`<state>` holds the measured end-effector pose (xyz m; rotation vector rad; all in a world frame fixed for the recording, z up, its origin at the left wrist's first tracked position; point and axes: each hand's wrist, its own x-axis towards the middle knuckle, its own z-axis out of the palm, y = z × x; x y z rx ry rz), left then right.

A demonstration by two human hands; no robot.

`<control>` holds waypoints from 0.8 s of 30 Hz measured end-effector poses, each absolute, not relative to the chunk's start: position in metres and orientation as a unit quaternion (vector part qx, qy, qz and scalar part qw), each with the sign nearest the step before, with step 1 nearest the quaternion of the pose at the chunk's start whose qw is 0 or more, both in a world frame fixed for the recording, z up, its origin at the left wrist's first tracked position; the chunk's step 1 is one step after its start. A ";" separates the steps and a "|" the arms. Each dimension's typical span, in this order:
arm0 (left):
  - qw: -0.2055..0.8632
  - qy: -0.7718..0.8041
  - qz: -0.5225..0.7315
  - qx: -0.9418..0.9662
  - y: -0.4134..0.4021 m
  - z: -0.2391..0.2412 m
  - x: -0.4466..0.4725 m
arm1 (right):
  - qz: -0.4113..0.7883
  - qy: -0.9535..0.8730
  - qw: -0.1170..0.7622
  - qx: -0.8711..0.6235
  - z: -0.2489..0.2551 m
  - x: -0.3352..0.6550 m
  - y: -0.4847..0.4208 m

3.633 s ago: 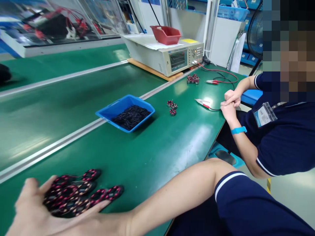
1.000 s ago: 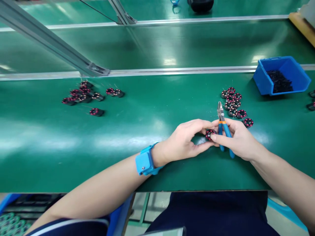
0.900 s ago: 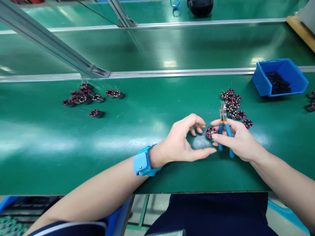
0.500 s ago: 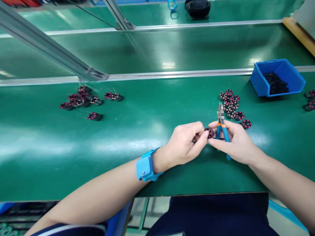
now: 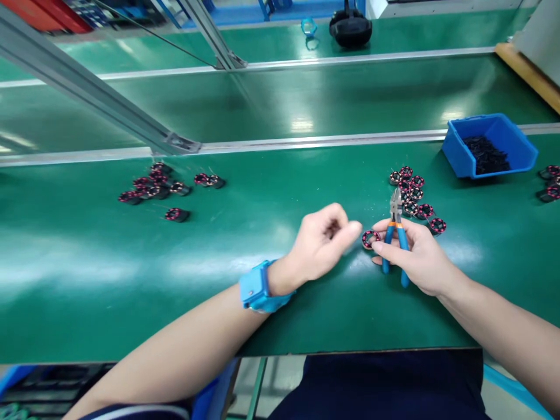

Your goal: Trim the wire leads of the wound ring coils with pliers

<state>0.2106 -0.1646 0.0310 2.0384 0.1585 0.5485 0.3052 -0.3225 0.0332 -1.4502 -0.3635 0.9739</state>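
Note:
My right hand holds diagonal cutters with blue and orange handles, jaws pointing up. Its thumb and fingertips also grip a small ring-shaped wound motor stator, with pink and black round its rim. Just left of that stator, and apart from it, is my left hand, fingers curled and thumb along them; whether anything is pinched inside is hidden. A blue wrist strap sits on the left wrist. Beyond the cutters lies a cluster of similar stators with thin wire ends sticking out.
A blue bin of small black pieces stands at the right rear. More stators lie at the left, and a few at the far right edge. A metal rail runs behind, with a slanted post at left.
My left hand has let go of the stator and drawn back slightly left. The right hand still holds the stator and cutters. The camera view has tilted up a little.

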 end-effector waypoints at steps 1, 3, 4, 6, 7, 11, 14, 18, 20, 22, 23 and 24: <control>0.472 0.041 0.200 0.858 -0.169 0.031 0.211 | 0.422 -0.168 0.630 -0.630 0.033 0.305 -0.322; 0.439 0.009 0.186 0.879 -0.174 0.031 0.212 | 0.418 -0.181 0.633 -0.626 0.032 0.304 -0.323; 0.432 0.009 0.201 0.879 -0.175 0.030 0.213 | 0.418 -0.184 0.632 -0.626 0.032 0.304 -0.323; 0.453 0.047 0.267 0.850 -0.170 0.028 0.213 | 0.420 -0.182 0.625 -0.633 0.030 0.304 -0.324; 0.473 0.074 0.308 0.822 -0.166 0.028 0.213 | 0.421 -0.180 0.620 -0.637 0.029 0.304 -0.325; 0.486 0.079 0.337 0.803 -0.154 0.030 0.213 | 0.436 -0.176 0.616 -0.632 0.028 0.304 -0.325; 0.444 -0.005 0.226 0.867 -0.159 0.032 0.214 | 0.438 -0.194 0.611 -0.630 0.030 0.304 -0.325; 0.489 0.058 0.290 0.821 -0.162 0.031 0.216 | 0.440 -0.200 0.588 -0.648 0.032 0.304 -0.326; 0.516 0.101 0.335 0.782 -0.159 0.031 0.216 | 0.443 -0.190 0.591 -0.647 0.031 0.304 -0.326; 0.522 0.084 0.277 0.803 -0.157 0.034 0.214 | 0.444 -0.184 0.599 -0.641 0.030 0.304 -0.325; 0.520 0.065 0.217 0.823 -0.158 0.036 0.212 | 0.444 -0.183 0.603 -0.637 0.030 0.304 -0.325; 0.522 0.048 0.151 0.838 -0.159 0.038 0.210 | 0.443 -0.183 0.606 -0.635 0.030 0.304 -0.325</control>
